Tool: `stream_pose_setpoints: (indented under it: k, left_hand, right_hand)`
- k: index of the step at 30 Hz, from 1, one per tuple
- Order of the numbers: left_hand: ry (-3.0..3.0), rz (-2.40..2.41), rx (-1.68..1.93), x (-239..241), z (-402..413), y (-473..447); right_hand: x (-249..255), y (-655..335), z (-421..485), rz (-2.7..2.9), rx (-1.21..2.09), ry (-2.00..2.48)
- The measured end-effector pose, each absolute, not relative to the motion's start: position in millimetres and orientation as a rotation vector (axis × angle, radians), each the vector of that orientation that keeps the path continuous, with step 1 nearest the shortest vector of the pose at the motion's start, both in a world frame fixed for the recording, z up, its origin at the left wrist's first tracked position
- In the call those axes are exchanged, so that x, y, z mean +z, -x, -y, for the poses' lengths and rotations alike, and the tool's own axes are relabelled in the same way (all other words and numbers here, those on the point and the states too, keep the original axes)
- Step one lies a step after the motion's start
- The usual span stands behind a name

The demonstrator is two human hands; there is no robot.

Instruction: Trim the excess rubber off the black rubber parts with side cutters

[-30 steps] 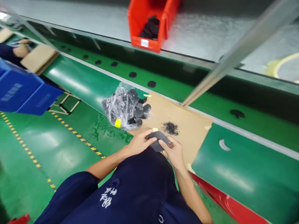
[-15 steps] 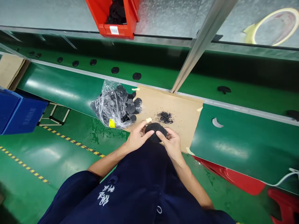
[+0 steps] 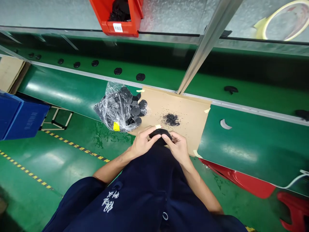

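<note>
Both hands grip one round black pad (image 3: 160, 135) at the near edge of a taped-down cardboard sheet (image 3: 190, 109). My left hand (image 3: 143, 143) pinches its left side, a taped fingertip on top. My right hand (image 3: 178, 149) closes on its right side. Just beyond the pad lies a small heap of black crumbs (image 3: 171, 119). A clear plastic bag (image 3: 116, 108) full of the same black pads lies at the sheet's left end, some spilling from its mouth.
A green conveyor belt (image 3: 243, 93) behind carries spaced black pads (image 3: 140, 77). A red bin (image 3: 118, 14) of black parts sits on the metal shelf above, beside a slanting metal post (image 3: 205, 48). A blue crate (image 3: 16, 114) stands on the floor at left, red stools (image 3: 243, 182) at right.
The view swung from tilted to level over the second. Both hands kept hold of the black pad and shifted it slightly, the fingers now covering more of it.
</note>
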State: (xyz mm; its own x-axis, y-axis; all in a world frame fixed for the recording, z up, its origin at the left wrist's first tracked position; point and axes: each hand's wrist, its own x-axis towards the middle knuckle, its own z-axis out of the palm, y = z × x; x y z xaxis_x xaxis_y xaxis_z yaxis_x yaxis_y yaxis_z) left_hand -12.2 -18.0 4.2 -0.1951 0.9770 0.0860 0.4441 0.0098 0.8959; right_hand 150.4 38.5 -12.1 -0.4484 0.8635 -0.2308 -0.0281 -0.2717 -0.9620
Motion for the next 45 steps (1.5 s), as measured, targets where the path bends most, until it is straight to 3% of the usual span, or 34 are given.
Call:
stream_pose_setpoints:
  k: [6,13,18,25,31,40,45]
  left_hand:
    - [-1.337,-1.612,1.241,3.1,18.2,12.3]
    - [-1.743,-1.388,1.422,11.2,17.5,18.8]
    - [-1.872,-1.27,1.344,20.6,17.1,20.6]
    - [-2.008,-1.248,1.499,25.4,17.7,15.0]
    - [-2.079,-1.191,1.371,27.7,18.5,19.4]
    - [-2.118,-1.308,1.569,19.0,28.1,11.0]
    - [-2.07,-1.274,1.496,23.9,23.3,11.9]
  right_hand:
    - [-15.4,-154.2,-29.6,1.493,1.468,1.073]
    - [-11.9,-161.7,-30.2,1.749,1.178,0.804]
    - [-6.3,-164.9,-27.4,1.827,1.025,0.671]
    - [-7.1,-164.9,-23.4,1.793,1.025,0.629]
    - [-7.7,-168.7,-20.5,1.832,1.047,0.598]
    - [-4.1,-167.7,-19.3,1.841,1.061,0.607]
    - [-8.8,-166.8,-16.3,1.75,1.096,0.611]
